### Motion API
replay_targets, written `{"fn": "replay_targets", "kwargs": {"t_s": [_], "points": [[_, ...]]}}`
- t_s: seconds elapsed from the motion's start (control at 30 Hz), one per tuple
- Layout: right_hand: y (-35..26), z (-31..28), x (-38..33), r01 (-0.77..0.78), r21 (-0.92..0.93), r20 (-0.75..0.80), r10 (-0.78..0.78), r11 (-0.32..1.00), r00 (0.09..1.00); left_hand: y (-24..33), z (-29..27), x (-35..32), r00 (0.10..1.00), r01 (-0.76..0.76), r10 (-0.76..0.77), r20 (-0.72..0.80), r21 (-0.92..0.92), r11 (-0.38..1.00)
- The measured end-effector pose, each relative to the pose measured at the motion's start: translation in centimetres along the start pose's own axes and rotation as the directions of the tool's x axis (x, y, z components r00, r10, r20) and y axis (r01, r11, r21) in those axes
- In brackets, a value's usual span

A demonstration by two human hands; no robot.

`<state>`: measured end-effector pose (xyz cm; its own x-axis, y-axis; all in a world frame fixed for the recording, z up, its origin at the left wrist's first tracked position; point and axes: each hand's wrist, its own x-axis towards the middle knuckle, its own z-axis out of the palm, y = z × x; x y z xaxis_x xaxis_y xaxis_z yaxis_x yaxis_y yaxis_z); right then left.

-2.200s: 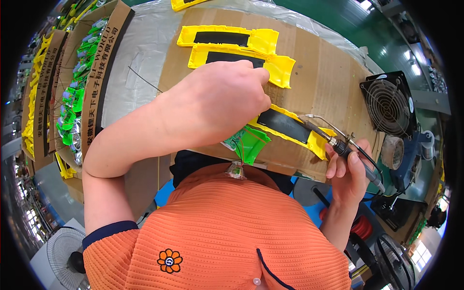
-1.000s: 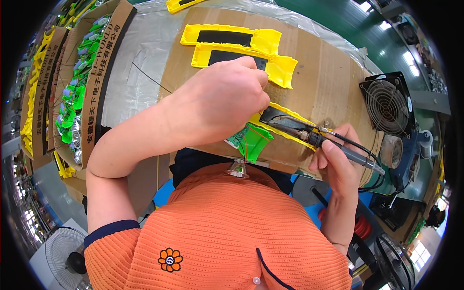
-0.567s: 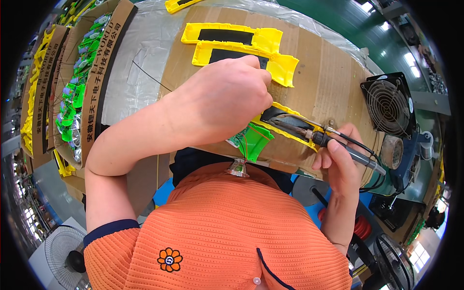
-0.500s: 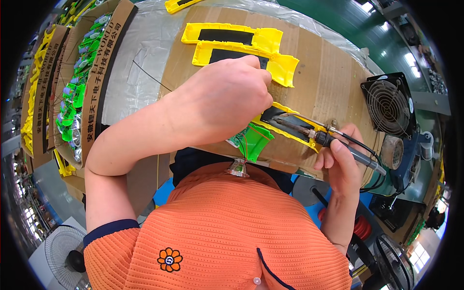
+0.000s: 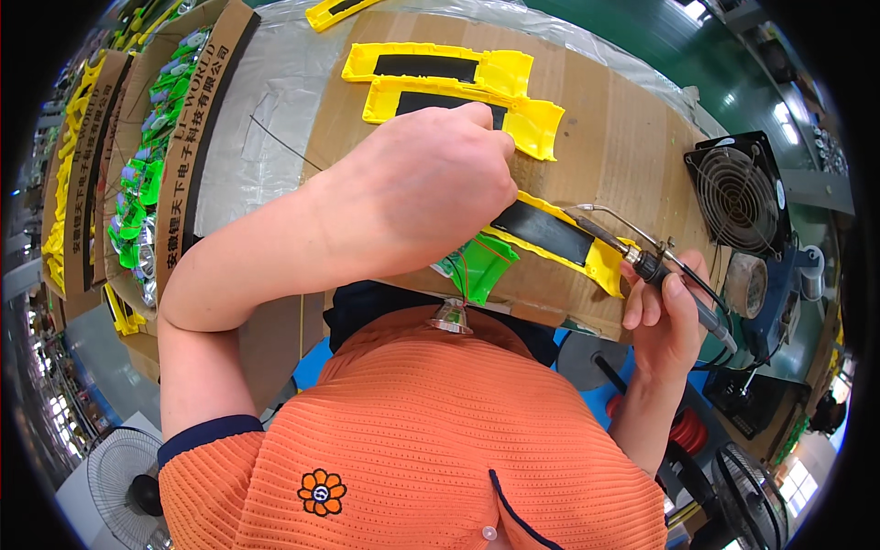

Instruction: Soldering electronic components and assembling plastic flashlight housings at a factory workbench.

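My left hand (image 5: 422, 192) is closed in a fist over the left end of a yellow plastic housing (image 5: 600, 261) with a black panel, which lies on the cardboard worktop (image 5: 623, 137). A green board (image 5: 477, 266) with thin wires sticks out from under the palm. A thin wire (image 5: 275, 137) runs across the table toward this hand. My right hand (image 5: 665, 316) grips a soldering iron (image 5: 642, 257) by its handle. The iron's tip hovers just above the housing's right end. What my left fingertips pinch is hidden.
Two more yellow housings (image 5: 449, 78) lie at the far side of the cardboard. A black square fan (image 5: 738, 197) and a solder spool (image 5: 747, 284) stand at the right. Cardboard boxes of green parts (image 5: 137, 174) line the left. A floor fan (image 5: 128, 477) stands lower left.
The soldering iron came in from the right, its tip reached the black panel, and it has now drawn back a little to the right. My left hand stayed put.
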<state>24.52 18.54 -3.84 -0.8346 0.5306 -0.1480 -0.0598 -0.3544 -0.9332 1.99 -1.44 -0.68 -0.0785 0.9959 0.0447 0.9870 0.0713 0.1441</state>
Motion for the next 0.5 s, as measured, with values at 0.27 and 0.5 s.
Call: {"fn": "replay_targets", "kwargs": {"t_s": [0.27,0.5], "points": [[0.18,-0.16,-0.5,0.006,0.003,-0.005,-0.006,1.0,1.0,0.12,-0.22,-0.05,1.0,-0.02,0.02,0.012,0.036,0.999],[0.26,0.12,-0.59,-0.001,0.014,-0.006,0.001,1.0,1.0,0.16,-0.24,-0.16,0.999,-0.043,0.042,0.01,0.036,0.998]]}}
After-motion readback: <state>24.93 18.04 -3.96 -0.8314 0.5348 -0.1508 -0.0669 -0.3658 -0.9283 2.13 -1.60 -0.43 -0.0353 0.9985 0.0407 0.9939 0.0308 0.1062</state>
